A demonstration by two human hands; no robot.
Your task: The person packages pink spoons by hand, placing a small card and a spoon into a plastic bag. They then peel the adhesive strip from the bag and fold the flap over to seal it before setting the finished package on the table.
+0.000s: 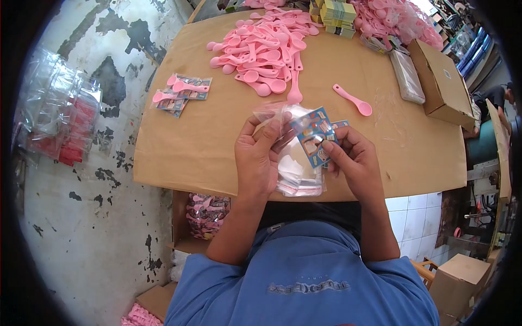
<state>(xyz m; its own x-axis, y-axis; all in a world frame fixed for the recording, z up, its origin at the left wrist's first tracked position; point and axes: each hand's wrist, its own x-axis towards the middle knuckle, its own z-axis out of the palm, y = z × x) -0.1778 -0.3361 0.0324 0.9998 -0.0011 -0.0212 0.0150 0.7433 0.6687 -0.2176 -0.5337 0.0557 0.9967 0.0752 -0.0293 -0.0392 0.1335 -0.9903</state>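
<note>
Your right fingers [330, 148] pinch the lower edge of a printed card [314, 135], closed tight on it, the card tilted up just over the near table [206, 146] edge. Your left hand [260, 158] curls round a clear bag [283, 117], thumb and fingers shut on its mouth, and the card sits right against that bag. Under both hands lies a stack of bags [298, 176], touching the table's front edge. Your right hand [354, 163] sits beside it. Further out, one loose spoon [353, 100] lies alone on the table. Beyond it, a big spoon pile [263, 51]. Off to your left, packed spoons [182, 93] rest together. A box [443, 84] sits at right.
</note>
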